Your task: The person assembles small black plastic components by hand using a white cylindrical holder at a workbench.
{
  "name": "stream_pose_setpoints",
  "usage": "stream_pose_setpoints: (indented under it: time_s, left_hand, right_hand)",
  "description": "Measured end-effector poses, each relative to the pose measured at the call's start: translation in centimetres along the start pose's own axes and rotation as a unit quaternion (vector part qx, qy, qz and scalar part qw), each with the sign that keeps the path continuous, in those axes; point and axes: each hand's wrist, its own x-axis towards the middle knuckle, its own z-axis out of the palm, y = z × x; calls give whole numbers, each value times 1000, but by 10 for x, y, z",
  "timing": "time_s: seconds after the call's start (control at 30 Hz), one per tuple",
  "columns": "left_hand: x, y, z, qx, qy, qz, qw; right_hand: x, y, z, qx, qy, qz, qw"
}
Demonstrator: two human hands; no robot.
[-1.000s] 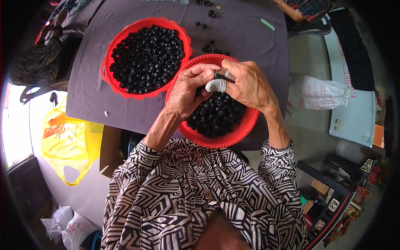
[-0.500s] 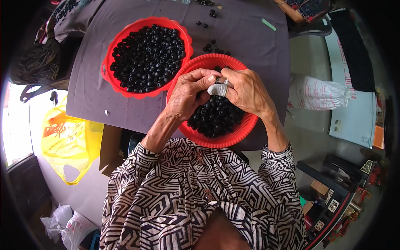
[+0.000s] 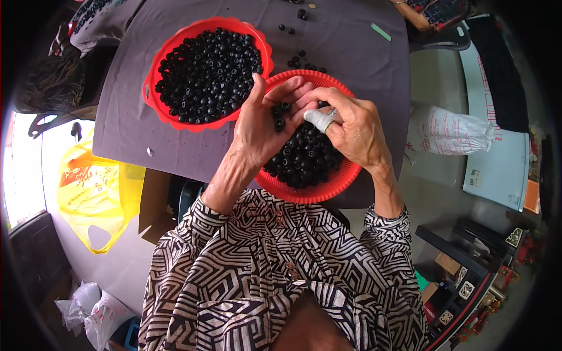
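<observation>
Over a red ridged basin [image 3: 350, 174] hangs my left hand [image 3: 254, 133], palm up and fingers stretched out, carrying a few small black round pieces [image 3: 280, 124] in its hollow. My right hand [image 3: 358, 126] is closed in a pinch at the left fingertips. Its thumb is wrapped in a white covering [image 3: 318, 120]. A small bit of something shiny shows by that thumb, too small to name. More black pieces [image 3: 307, 161], some with a ring-shaped end, fill the basin below. At the left, a scalloped red basin [image 3: 161, 114] holds a large heap of the same pieces.
Loose black pieces [image 3: 297, 63] and a pale green strip [image 3: 380, 32] lie on the grey-covered table [image 3: 129, 126]. A yellow plastic bag [image 3: 105, 202] hangs at the left. White sacks [image 3: 459, 130] stand to the right. Another person's arm [image 3: 414, 16] shows at the far right edge.
My left hand has turned from a pinch to an upturned palm, baring the black pieces in it. My right hand has drawn slightly to the right and stays pinched.
</observation>
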Motion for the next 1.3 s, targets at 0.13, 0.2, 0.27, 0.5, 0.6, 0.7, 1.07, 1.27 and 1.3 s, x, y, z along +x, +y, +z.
stream_pose_setpoints:
  time_s: [0.13, 0.2, 0.27, 0.5, 0.6, 0.7, 1.07, 1.27, 1.3]
  left_hand:
    - [1, -4, 8, -1, -21, 6, 1000]
    - [-1, -8, 14, -6, -23, 13, 1000]
    - [1, -11, 13, 7, -20, 7, 1000]
    - [2, -9, 3, 83, 5, 19, 996]
    - [0, -6, -3, 124, 4, 10, 992]
    - [-2, -5, -3, 204, 6, 16, 979]
    - [2, -2, -4, 96, -111, -24, 989]
    - [2, 0, -1, 35, -140, -22, 989]
    - [1, -1, 1, 35, -141, -23, 989]
  right_hand:
    - [1, 8, 15, -43, 20, -23, 999]
    - [4, 4, 13, -79, -26, -16, 996]
    - [5, 5, 13, -119, -71, -8, 990]
    - [5, 8, 8, -83, -10, -50, 995]
    - [9, -1, -8, -57, -10, -48, 997]
    - [7, 5, -9, -68, -57, -32, 996]
    - [11, 4, -8, 3, 14, -23, 1000]
    - [16, -2, -13, -15, -29, 50, 998]
    - [16, -3, -12, -33, -43, 48, 997]
